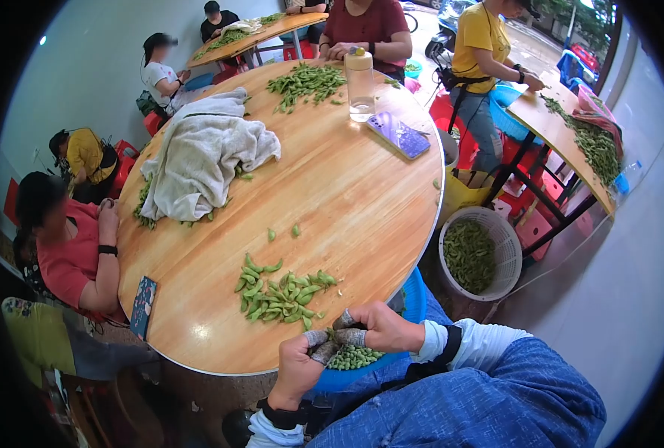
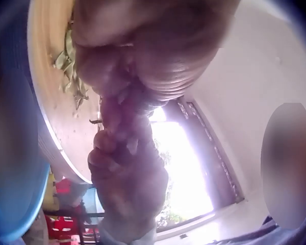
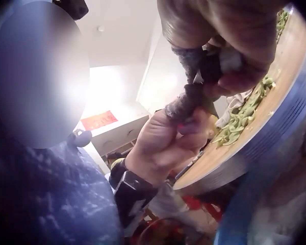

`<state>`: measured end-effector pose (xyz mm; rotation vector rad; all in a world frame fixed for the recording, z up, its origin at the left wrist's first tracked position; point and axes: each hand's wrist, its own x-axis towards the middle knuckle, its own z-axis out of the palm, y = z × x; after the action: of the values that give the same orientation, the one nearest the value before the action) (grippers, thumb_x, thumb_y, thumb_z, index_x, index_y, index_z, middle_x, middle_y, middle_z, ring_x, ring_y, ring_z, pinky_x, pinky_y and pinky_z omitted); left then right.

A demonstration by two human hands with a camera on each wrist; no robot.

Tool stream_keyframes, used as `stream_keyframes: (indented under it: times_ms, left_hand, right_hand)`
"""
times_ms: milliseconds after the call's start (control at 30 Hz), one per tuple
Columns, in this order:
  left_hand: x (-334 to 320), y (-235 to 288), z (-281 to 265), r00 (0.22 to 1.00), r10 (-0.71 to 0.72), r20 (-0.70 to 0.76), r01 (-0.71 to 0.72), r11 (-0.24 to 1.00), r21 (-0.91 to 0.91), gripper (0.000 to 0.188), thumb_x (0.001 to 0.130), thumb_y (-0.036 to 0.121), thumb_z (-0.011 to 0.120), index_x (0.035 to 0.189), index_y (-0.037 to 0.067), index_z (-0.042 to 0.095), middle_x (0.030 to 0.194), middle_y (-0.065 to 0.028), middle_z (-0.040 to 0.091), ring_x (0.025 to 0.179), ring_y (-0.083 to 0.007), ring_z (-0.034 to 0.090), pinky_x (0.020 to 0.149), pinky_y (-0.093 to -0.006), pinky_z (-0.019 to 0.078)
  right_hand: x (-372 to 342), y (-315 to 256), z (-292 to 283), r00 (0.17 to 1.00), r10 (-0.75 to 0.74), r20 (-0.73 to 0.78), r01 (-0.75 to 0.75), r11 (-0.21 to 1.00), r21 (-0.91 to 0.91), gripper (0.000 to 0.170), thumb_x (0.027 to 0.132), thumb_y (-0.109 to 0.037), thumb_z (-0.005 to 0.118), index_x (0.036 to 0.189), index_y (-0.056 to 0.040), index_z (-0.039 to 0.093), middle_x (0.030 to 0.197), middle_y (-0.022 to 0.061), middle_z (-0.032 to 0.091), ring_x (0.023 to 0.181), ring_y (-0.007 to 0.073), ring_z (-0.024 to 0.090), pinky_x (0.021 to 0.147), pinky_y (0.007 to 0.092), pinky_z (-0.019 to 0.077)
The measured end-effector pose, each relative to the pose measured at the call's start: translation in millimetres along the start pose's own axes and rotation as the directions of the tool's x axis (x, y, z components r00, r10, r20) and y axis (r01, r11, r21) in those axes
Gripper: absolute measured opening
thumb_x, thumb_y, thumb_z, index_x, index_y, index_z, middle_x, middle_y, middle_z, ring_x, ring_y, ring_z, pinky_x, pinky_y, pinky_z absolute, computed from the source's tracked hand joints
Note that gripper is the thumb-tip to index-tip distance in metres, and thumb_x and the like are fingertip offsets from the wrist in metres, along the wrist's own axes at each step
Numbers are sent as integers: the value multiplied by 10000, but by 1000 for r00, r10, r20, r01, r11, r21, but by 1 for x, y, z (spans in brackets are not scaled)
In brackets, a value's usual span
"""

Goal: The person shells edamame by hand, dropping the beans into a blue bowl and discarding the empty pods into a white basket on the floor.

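My left hand [image 1: 296, 367] and right hand [image 1: 386, 328] meet at the table's near edge, thumbs and fingers pinching together at a green edamame pod [image 1: 331, 333], mostly hidden by the fingers. Grey covers wrap several fingertips, as the finger covers [image 3: 179, 107] in the right wrist view show. Below the hands, a blue basin [image 1: 417, 297] contains shelled green beans [image 1: 356, 358]. A pile of edamame pods [image 1: 286, 296] lies on the round wooden table [image 1: 347, 209] just beyond my hands. In the left wrist view, the right hand [image 2: 130, 186] faces the left, fingertips close together.
A grey cloth [image 1: 209, 153] covers more pods at the table's left. Farther back are another pod pile [image 1: 306, 86], a water bottle [image 1: 360, 86] and a purple phone [image 1: 399, 136]. A white basket [image 1: 515, 257] of pods stands on the floor at right. Several people sit around.
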<state>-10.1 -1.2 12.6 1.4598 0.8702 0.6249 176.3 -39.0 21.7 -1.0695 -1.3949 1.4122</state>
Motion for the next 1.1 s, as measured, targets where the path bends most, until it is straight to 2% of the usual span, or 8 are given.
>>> stream_keyframes:
  times_ms: [200, 233, 333, 667, 767, 867, 1000, 1100]
  left_hand:
    - [-2, 6, 2, 984, -167, 54, 176, 946, -272, 157, 761, -44, 561, 916, -42, 584, 756, -59, 617, 640, -92, 557, 562, -196, 434]
    - [-2, 5, 3, 979, -194, 59, 202, 929, -309, 130, 768, -27, 558, 896, -29, 580, 735, -61, 615, 606, -89, 550, 528, -192, 423]
    - [-4, 0, 10, 970, -239, 54, 240, 889, -389, 121, 750, -35, 537, 864, -10, 567, 711, -61, 607, 553, -76, 519, 481, -181, 389]
    - [2, 9, 19, 938, -296, 180, 337, 901, -272, 201, 707, -84, 434, 837, -21, 575, 763, -60, 603, 611, -89, 509, 543, -201, 392]
    - [12, 1, -7, 877, -370, 307, 478, 596, -645, 124, 751, -31, 481, 822, -3, 578, 716, -67, 599, 550, -92, 495, 458, -215, 366]
    - [21, 5, -18, 919, -307, 246, 389, 618, -683, 67, 792, 27, 519, 825, 12, 575, 670, -68, 585, 498, -94, 475, 396, -225, 330]
    - [50, 5, -18, 994, 90, -66, -86, 994, 60, 92, 825, 79, 518, 858, 7, 564, 727, -43, 579, 626, -128, 525, 525, -268, 412]
    - [66, 15, -19, 954, 295, -45, -179, 684, 707, 125, 761, 78, 558, 865, 10, 568, 781, -127, 587, 686, -260, 568, 609, -356, 446]
  right_hand:
    - [-1, 2, 1, 993, -118, -11, 113, 973, -200, 172, 700, 15, 581, 872, 12, 595, 722, 157, 603, 659, 142, 575, 597, 276, 450]
    - [-2, 3, 2, 990, -138, -25, 127, 958, -258, 190, 667, 9, 591, 857, 2, 597, 720, 201, 571, 632, 255, 584, 573, 307, 445]
    - [-4, 0, 3, 990, -136, 36, 140, 945, -295, 163, 672, -15, 598, 834, -3, 595, 711, 199, 564, 621, 319, 561, 560, 329, 439]
    - [-41, -15, -53, 997, -52, -56, 21, 890, -456, 131, 723, -51, 642, 847, -16, 618, 745, 144, 607, 677, 237, 603, 619, 316, 474]
    - [-66, -23, -110, 918, -46, -395, -316, 517, -795, 143, 689, -119, 584, 799, -38, 625, 744, 181, 595, 703, 338, 589, 625, 396, 477]
    - [-88, -14, -143, 821, -109, -560, -504, 322, -801, 110, 629, -17, 541, 732, 0, 578, 713, 225, 562, 728, 389, 555, 632, 433, 447]
    - [-81, -13, -127, 788, -148, -597, -345, 696, -629, 123, 697, -27, 570, 808, 15, 601, 729, 216, 581, 702, 337, 595, 617, 358, 460]
    - [-64, -14, -107, 845, -119, -521, -234, 794, -560, 133, 743, -45, 580, 859, 16, 605, 735, 197, 591, 663, 252, 606, 604, 319, 461]
